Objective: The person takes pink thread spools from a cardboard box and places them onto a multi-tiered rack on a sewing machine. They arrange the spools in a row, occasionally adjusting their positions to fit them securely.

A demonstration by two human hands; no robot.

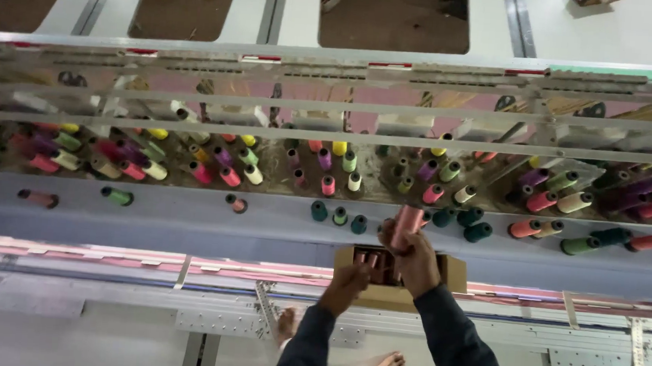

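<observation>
Fingers [402, 240] of the right hand [414, 262] gripped a smooth pink cylindrical spool [407, 221]; left hand [345, 287] clasped the brown cardboard box [451, 273] just below.

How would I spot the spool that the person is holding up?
Find the long pale machine shelf scattered with coloured thread spools, then the open brown cardboard box at its front edge. Just above the box, the right hand lifts a pink thread spool, the only one held off the shelf.
</observation>
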